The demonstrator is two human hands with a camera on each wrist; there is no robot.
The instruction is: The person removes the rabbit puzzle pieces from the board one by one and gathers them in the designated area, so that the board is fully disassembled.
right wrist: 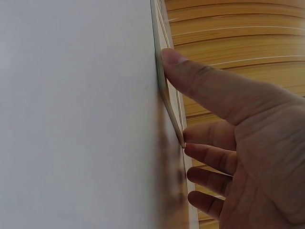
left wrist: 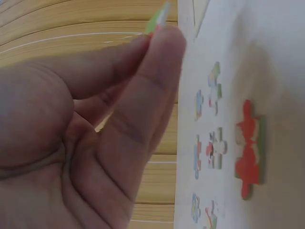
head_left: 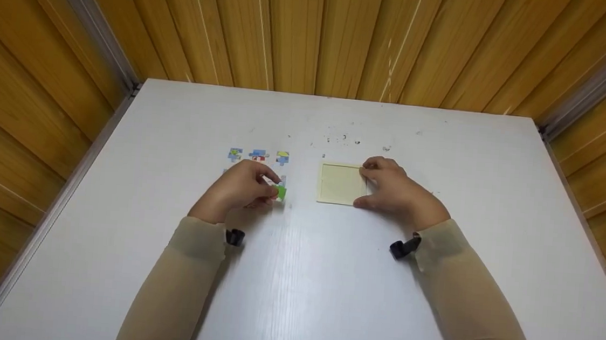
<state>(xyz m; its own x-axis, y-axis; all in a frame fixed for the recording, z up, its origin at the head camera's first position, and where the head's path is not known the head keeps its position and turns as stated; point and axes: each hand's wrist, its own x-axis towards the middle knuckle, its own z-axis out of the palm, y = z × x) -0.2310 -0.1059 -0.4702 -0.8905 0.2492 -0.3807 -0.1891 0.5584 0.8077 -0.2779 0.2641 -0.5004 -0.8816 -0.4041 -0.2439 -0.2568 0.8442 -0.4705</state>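
Observation:
My left hand (head_left: 245, 187) pinches a green-cornered jigsaw piece (head_left: 280, 192) between thumb and fingertips. In the left wrist view, the piece (left wrist: 158, 20) is raised above the table, seen nearly edge-on, with a little red and white beside the green. To the right lies a square cream puzzle tray (head_left: 342, 184) with a raised rim and no pieces in it. My right hand (head_left: 391, 185) holds the tray's right side, thumb at the near corner and fingers toward the far corner. The right wrist view shows the thumb (right wrist: 188, 76) over the tray's rim.
Several loose jigsaw pieces (head_left: 259, 154) lie spaced out on the white table (head_left: 293, 288), partly hidden behind my left hand. One nearer piece (left wrist: 248, 148) is mostly red. Small dark marks dot the table beyond the tray. Yellow wood-slat walls (head_left: 292, 34) stand around it.

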